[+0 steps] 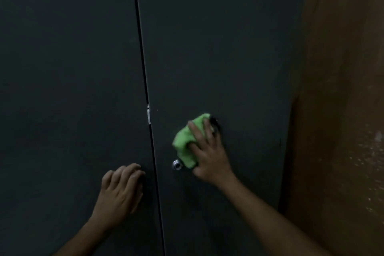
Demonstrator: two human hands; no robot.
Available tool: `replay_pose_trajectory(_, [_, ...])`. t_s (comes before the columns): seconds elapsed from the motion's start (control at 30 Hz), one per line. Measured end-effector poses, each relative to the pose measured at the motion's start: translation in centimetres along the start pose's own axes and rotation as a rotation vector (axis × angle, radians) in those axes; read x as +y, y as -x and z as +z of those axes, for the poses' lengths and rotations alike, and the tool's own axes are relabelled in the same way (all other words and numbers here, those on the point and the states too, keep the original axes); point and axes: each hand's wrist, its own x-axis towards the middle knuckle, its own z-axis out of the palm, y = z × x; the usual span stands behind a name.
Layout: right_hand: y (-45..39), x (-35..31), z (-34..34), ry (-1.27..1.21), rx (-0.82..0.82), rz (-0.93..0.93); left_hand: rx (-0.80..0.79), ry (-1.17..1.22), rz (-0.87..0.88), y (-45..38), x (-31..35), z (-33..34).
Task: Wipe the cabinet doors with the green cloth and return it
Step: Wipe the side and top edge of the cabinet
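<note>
Presently, step in hand: wiping the right cabinet door (218, 48); return of cloth not yet due.
Right hand (207, 151): fingers spread, pressing the green cloth (185, 143) flat to the door, just above the round metal lock (177, 164), near the door's inner edge.
Left hand (121, 189): fingers loosely bent, resting on the left cabinet door (62, 68) beside the seam, holding nothing.
Next move: judged to need firm, even strokes, clear of the lock.
Materials: doors dark, matt, flat; cloth soft, bunched; wall (342, 89) brown, mottled.
</note>
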Motion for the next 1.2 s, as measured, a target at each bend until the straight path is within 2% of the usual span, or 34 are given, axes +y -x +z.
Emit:
replay_pose_trajectory(0.03, [1.1, 2.2, -1.0, 0.012, -0.009, 0.038, 0.004, -0.012, 0.013, 0.0, -0.2, -0.1])
replay_pose_trajectory(0.07, [1.3, 4.4, -2.1, 0.021, -0.029, 0.151, -0.001, -0.021, 0.023, 0.1, -0.2, -0.2])
replay_pose_trajectory(0.13, [-2.0, 8.1, -4.4, 0.008, -0.045, 0.517, -0.034, -0.007, 0.020, 0.1, 0.2, -0.6])
replay_pose_trajectory(0.2, [-9.5, 9.1, -6.9, -0.135, 0.069, 0.921, -0.104, -0.019, -0.001, -0.1, 0.5, -1.4])
replay_pose_trajectory(0.23, [-13.6, 8.4, -8.1, -0.222, 0.121, 1.027, -0.143, -0.033, -0.007, -0.3, 0.6, -1.7])
replay_pose_trajectory(0.27, [-16.8, 7.1, -8.6, -0.237, 0.152, 1.013, -0.183, -0.037, -0.011, -0.3, 0.8, -2.1])
replay_pose_trajectory(0.3, [-19.0, 5.2, -8.3, -0.216, 0.157, 0.891, -0.226, -0.034, -0.018, -0.5, 0.9, -2.7])
replay_pose_trajectory(0.37, [-19.6, 0.0, -6.6, -0.081, 0.089, 0.426, -0.306, -0.033, -0.029, -1.3, 1.2, -4.1])
replay_pose_trajectory(0.43, [-15.6, -3.3, -5.0, -0.032, -0.022, -0.084, -0.351, -0.009, -0.051, -2.6, 1.4, -5.6])
replay_pose_trajectory(0.5, [-11.2, -1.6, -4.6, 0.006, -0.082, -0.420, -0.314, 0.053, -0.118, -4.3, 0.9, -7.0])
replay_pose_trajectory(0.53, [-10.1, 0.4, -5.1, 0.034, -0.095, -0.503, -0.283, 0.075, -0.161, -5.3, 0.5, -7.6])
replay_pose_trajectory(0.57, [-10.0, 2.5, -5.8, 0.043, -0.103, -0.523, -0.256, 0.086, -0.202, -6.3, 0.0, -8.2])
replay_pose_trajectory(0.63, [-13.1, 5.5, -7.4, 0.002, -0.061, -0.355, -0.218, 0.085, -0.247, -8.1, -1.0, -9.2])
replay_pose_trajectory(0.73, [-23.5, 3.7, -10.6, -0.109, 0.103, 0.219, -0.171, 0.068, -0.299, -10.9, -2.2, -10.4])
replay_pose_trajectory(0.77, [-26.3, 1.8, -11.3, -0.150, 0.126, 0.343, -0.161, 0.061, -0.316, -11.8, -2.5, -10.9])
replay_pose_trajectory(0.8, [-27.9, -0.1, -11.5, -0.161, 0.130, 0.357, -0.150, 0.050, -0.327, -12.6, -3.0, -11.5])
replay_pose_trajectory(0.83, [-28.2, -1.6, -11.0, -0.141, 0.115, 0.250, -0.138, 0.038, -0.334, -13.3, -3.5, -12.0])
replay_pose_trajectory(0.93, [-22.1, -3.0, -8.6, -0.019, -0.054, -0.478, -0.100, 0.003, -0.370, -14.7, -5.5, -14.4])
replay_pose_trajectory(0.97, [-19.6, -2.2, -8.6, 0.031, -0.160, -0.685, -0.098, -0.009, -0.383, -15.0, -6.3, -15.3])
replay_pose_trajectory(1.0, [-18.0, -0.8, -8.8, 0.073, -0.230, -0.812, -0.102, -0.018, -0.394, -15.1, -7.0, -16.3])
replay_pose_trajectory(1.03, [-17.8, 0.8, -9.3, 0.071, -0.243, -0.848, -0.108, -0.026, -0.405, -15.3, -7.8, -17.3])
replay_pose_trajectory(1.1, [-21.0, 3.1, -10.4, 0.000, -0.135, -0.716, -0.115, -0.042, -0.432, -15.7, -9.6, -19.3])
replay_pose_trajectory(1.2, [-31.2, 2.5, -13.2, -0.136, 0.080, -0.178, -0.111, -0.064, -0.497, -16.6, -12.2, -21.9])
